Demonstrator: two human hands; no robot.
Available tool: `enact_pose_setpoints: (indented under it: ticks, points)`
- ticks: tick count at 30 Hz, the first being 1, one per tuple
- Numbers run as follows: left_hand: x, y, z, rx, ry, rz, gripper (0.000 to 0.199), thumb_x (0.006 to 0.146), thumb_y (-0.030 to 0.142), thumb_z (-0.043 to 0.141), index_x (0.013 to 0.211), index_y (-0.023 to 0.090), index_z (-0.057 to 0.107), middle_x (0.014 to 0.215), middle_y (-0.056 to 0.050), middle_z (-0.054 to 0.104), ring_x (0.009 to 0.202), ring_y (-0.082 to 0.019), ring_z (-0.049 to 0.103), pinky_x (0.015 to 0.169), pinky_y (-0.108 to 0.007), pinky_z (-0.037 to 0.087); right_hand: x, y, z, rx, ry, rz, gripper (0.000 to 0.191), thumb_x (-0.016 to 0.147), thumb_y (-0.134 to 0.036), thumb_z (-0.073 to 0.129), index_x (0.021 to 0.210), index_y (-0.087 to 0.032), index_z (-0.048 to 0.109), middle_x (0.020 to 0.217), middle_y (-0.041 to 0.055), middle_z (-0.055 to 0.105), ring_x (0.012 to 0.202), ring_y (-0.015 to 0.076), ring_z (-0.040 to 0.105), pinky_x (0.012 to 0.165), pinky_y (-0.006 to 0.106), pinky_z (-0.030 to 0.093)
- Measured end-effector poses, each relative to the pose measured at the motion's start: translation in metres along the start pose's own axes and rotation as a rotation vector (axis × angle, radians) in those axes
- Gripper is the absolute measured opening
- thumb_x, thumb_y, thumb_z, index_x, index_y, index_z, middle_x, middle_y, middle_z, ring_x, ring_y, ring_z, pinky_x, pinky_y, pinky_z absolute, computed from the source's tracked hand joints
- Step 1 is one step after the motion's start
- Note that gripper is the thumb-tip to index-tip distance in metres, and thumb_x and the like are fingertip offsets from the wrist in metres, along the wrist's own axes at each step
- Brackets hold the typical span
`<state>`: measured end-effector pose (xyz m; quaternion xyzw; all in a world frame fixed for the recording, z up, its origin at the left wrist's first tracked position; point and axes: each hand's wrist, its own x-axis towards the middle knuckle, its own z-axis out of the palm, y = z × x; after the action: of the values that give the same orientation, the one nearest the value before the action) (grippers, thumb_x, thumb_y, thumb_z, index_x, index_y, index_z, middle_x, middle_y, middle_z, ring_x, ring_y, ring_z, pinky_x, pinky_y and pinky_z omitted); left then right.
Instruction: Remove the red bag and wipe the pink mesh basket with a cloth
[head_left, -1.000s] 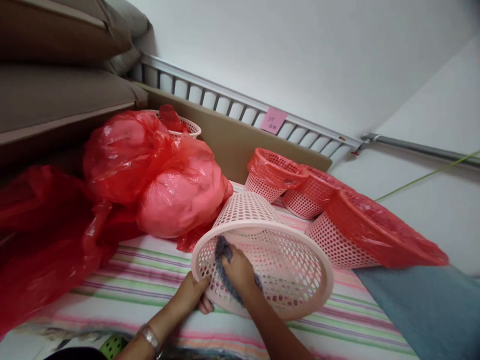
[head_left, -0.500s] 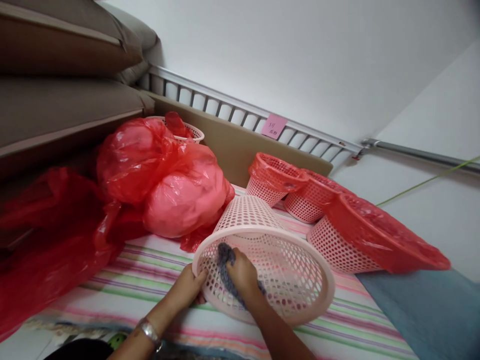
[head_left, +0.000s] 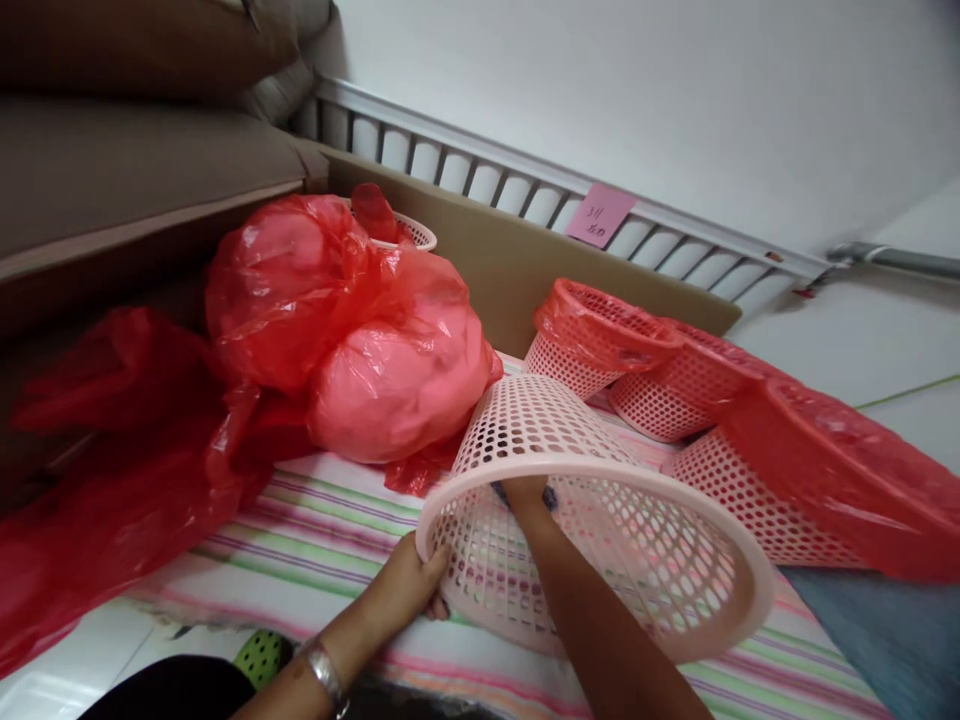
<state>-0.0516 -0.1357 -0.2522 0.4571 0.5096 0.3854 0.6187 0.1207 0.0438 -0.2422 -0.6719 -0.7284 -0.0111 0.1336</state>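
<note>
though sideways, basket (head_left: 551,467) around right hand (head_left: 524,490)

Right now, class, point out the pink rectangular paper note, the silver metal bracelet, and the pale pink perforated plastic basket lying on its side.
Paper note (head_left: 600,214): head view, middle of its face.
Bracelet (head_left: 323,672): head view, middle of its band.
Plastic basket (head_left: 555,463): head view, upper part of its rim.

Handwritten "311" stands on a pink paper note (head_left: 601,214) at the upper right of centre; the smaller marks below it are unclear.
</note>
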Motion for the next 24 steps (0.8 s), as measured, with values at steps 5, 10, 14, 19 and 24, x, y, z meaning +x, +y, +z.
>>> enact_pose_setpoints:
  ticks: [5,10,14,19,24]
  points:
    - [0.004,-0.001,0.0,0.014,0.002,0.002,0.039,0.084,0.049,0.042,0.085,0.013,0.056,0.038,0.002,0.054,0.034,-0.013,0.054,0.037,-0.022,0.045,-0.024,-0.003,-0.01,0.009,-0.067,-0.059,0.043,0.087,-0.038,0.044,0.124,-0.019,0.054,0.13,0.0107,0.053,0.123,0.0276,0.044,0.102,0.038,0.032]
    - [0.005,-0.006,-0.001,-0.01,-0.004,0.012,0.042,0.084,0.053,0.042,0.083,0.013,0.056,0.037,0.001,0.056,0.032,-0.013,0.054,0.036,-0.021,0.045,-0.061,-0.019,-0.027,0.037,-0.203,0.046,0.046,0.08,-0.033,0.05,0.124,-0.017,0.049,0.117,0.0124,0.06,0.107,0.0252,0.056,0.087,0.033,0.042]
    - [0.006,-0.011,-0.001,-0.029,0.005,0.006,0.045,0.082,0.057,0.042,0.087,0.014,0.053,0.036,0.001,0.057,0.031,-0.015,0.056,0.034,-0.021,0.045,-0.118,-0.033,-0.04,0.059,-0.229,0.016,0.043,0.078,-0.026,0.049,0.12,-0.017,0.051,0.11,0.0112,0.063,0.1,0.0238,0.06,0.083,0.03,0.042]
    - [0.008,-0.012,0.001,-0.041,0.008,0.034,0.048,0.08,0.06,0.042,0.09,0.015,0.052,0.036,0.001,0.058,0.031,-0.016,0.057,0.032,-0.021,0.043,-0.184,-0.041,-0.049,0.061,-0.252,-0.02,0.041,0.075,-0.022,0.049,0.116,-0.021,0.053,0.111,0.0103,0.062,0.101,0.0236,0.059,0.082,0.028,0.042]
    - [0.01,-0.013,0.002,-0.044,0.021,-0.001,0.048,0.08,0.061,0.04,0.09,0.015,0.049,0.034,0.002,0.056,0.031,-0.017,0.057,0.031,-0.021,0.043,-0.173,-0.04,-0.045,0.032,-0.204,0.008,0.04,0.073,-0.021,0.05,0.113,-0.022,0.054,0.107,0.0083,0.063,0.1,0.0234,0.059,0.081,0.028,0.042]
